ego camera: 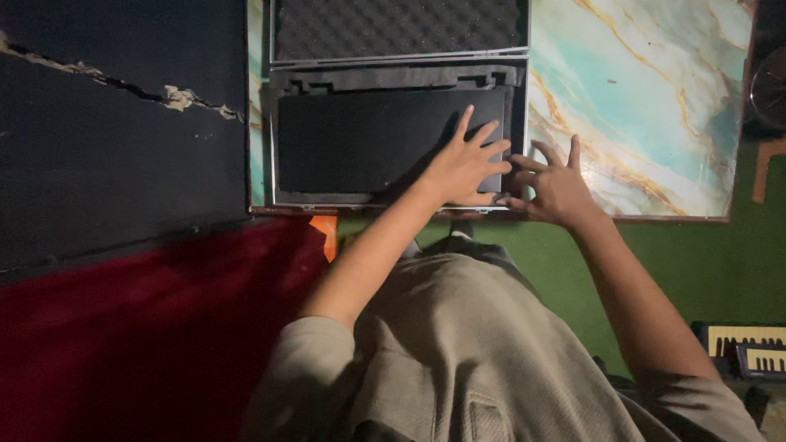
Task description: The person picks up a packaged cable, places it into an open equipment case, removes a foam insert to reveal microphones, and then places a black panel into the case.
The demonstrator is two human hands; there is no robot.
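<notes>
An open metal-edged case [273,147] lies on a marbled table [647,106]. Its lid is lined with dark egg-crate foam [393,29]. A flat black foam pad [360,139] covers the lower half of the case. My left hand [465,164] rests flat with fingers spread on the pad's right part. My right hand [553,184] hovers at the case's right front corner, fingers apart and curled, with its fingertips at the pad's edge. Neither hand holds anything.
The table's wooden front edge [655,218] runs just under my hands. A dark wall with a cracked line [123,82] is at the left, red floor [123,327] below it, green floor [704,270] at the right. A small keyboard [749,348] sits at the lower right.
</notes>
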